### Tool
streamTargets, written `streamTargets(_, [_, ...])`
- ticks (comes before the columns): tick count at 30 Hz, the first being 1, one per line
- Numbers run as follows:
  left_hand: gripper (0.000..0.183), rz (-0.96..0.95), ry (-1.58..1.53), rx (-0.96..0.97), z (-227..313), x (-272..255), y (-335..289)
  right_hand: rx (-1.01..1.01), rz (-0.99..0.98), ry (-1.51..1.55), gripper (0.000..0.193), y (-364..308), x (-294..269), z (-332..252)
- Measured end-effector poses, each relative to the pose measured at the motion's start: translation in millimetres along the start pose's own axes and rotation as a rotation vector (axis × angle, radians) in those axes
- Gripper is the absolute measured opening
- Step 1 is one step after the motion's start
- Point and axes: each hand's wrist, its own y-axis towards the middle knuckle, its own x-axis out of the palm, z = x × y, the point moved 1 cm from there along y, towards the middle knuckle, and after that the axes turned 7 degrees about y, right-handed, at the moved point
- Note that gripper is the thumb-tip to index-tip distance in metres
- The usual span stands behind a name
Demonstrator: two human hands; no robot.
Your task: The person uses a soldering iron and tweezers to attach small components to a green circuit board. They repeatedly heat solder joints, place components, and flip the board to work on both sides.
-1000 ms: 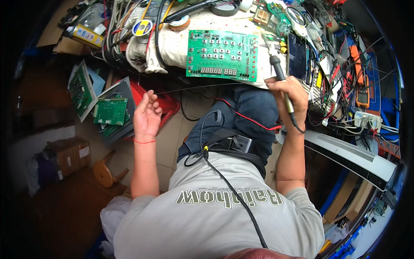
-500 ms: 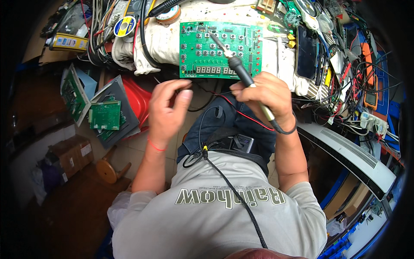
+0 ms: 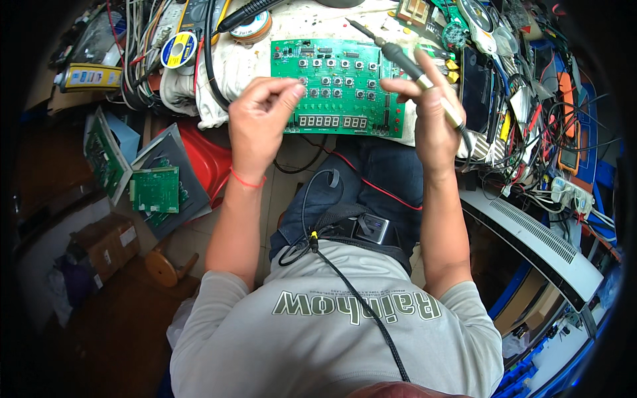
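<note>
A green circuit board [image 3: 342, 106] with rows of push buttons and digit displays lies on the white cloth at the bench edge. My left hand [image 3: 259, 123] is over its left side, thumb and fingertips pinched together; anything between them is too small to make out. Whether these fingertips touch the board cannot be told. In my right hand [image 3: 434, 129], at the board's right side, a soldering iron [image 3: 403, 61] rests between thumb and fingers. Two of those fingers reach outward. Its tip points up and left, beyond the board's far edge.
Solder spools [image 3: 179, 50] and a multimeter [image 3: 198, 14] sit at the back left beside a thick black cable. To the right lie a dark phone [image 3: 475, 83], tangled wires and tools. More circuit boards [image 3: 156, 190] lean by a red stool [image 3: 202, 159] at lower left.
My left hand has moved up onto the board's left side, its fingers now pinched. My right hand has swung the iron up and right, off the board. The board appears slightly lower in view.
</note>
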Motion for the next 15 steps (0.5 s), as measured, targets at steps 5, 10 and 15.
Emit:
streamTargets(5, [0.014, 0.13, 0.22, 0.089, -20, -7, 30, 0.27, 0.086, 0.443, 0.087, 19, -4, 19])
streamTargets(10, [0.015, 0.131, 0.27, 0.065, -24, -8, 40, 0.325, 0.202, 0.386, 0.049, 27, 4, 28])
streamTargets(15, [0.016, 0.152, 0.347, 0.184, -26, -3, 46, 0.303, 0.183, 0.391, 0.035, 32, 16, 33])
